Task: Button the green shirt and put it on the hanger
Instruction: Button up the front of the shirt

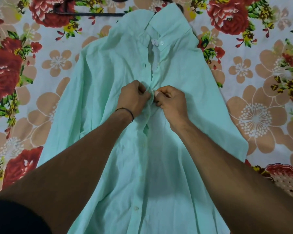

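The green shirt (201,98) lies with its collar (169,22) farthest and its placket (150,68) running straight away from the person. The left hand (134,100) and right hand (172,105) each pinch the placket mid-chest, apparently at a button (152,92). The gaping, unfastened stretch lies beyond them.

Forearms angled in from 7 and 5 o'clock; left hand (134,99) and right hand (172,103) curled, fingertips together, pinching green shirt (108,73).
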